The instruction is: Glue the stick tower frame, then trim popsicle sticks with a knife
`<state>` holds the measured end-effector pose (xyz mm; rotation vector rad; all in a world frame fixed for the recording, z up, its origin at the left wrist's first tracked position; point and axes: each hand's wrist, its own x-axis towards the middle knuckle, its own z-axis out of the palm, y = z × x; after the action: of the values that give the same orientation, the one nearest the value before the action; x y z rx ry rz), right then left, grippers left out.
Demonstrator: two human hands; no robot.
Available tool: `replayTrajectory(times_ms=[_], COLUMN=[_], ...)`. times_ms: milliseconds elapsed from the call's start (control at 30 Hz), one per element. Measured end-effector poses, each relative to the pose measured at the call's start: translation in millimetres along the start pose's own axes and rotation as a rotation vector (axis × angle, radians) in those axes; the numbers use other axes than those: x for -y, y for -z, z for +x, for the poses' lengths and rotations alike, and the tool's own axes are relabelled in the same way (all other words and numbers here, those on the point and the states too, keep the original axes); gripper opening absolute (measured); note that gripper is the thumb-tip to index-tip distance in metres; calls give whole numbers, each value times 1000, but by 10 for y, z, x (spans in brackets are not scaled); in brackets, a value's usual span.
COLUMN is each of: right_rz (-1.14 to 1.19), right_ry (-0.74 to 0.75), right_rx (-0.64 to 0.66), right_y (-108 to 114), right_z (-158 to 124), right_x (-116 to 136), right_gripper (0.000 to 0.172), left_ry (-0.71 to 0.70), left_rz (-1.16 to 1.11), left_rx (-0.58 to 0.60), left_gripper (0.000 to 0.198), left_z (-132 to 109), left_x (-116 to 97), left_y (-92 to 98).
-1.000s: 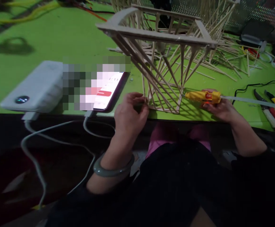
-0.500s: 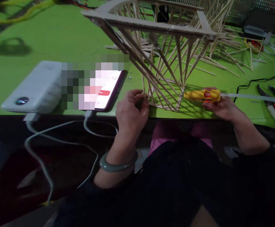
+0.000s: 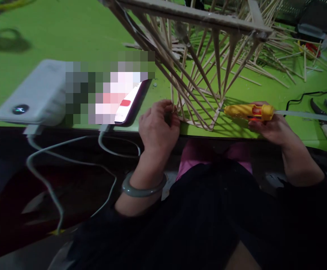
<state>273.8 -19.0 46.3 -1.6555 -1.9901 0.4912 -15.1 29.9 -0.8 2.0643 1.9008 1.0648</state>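
The right hand (image 3: 273,126) is gripping the glue gun (image 3: 242,111) crosswise, nozzle (image 3: 221,110) pointing left at the right base edge of the frame (image 3: 200,70); the half-curled left hand (image 3: 160,125) is touching its left side, grip unclear.

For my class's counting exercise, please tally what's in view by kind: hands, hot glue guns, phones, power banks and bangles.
Left hand and right hand: 2
Hot glue gun: 1
Phone: 1
Power bank: 1
Bangle: 1
Total: 6

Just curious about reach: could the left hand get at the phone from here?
Probably yes: only green tabletop shows between the left hand and the phone, though that hand is at the stick frame.
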Motion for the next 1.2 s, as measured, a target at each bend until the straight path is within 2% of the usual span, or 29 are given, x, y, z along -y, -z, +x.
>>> replayTrajectory(times_ms=[167,267,400,500,767,1000,1200], right_rz=[78,35,-35,-67,-106,-88,-126], right_ry=[44,96,115,116,132,106,119], right_rx=[47,104,178,184,185,229,185], right_y=[26,10,-18,-40,-52,-43,-60], right_z=[-123,-152,-138,-123,-120,-122,-97], right_x=[37,68,119,148,167,228,216], right_gripper=[55,55,60,58,56,61,61], left_ry=[-92,-181,-327,-415,-486,-536,-534], left_rz=[-90,-151,-201,-216,62,86,113], left_rx=[-58,-140,-189,-207,-152,-122,-106], left_gripper=[34,28,15,18,19,21,21], left_z=[-30,-99,-227,-294,-336,-311,-295], left_x=[44,53,-33,-106,-205,-265,-254], left_y=[13,62,85,30,-47,-36,-50])
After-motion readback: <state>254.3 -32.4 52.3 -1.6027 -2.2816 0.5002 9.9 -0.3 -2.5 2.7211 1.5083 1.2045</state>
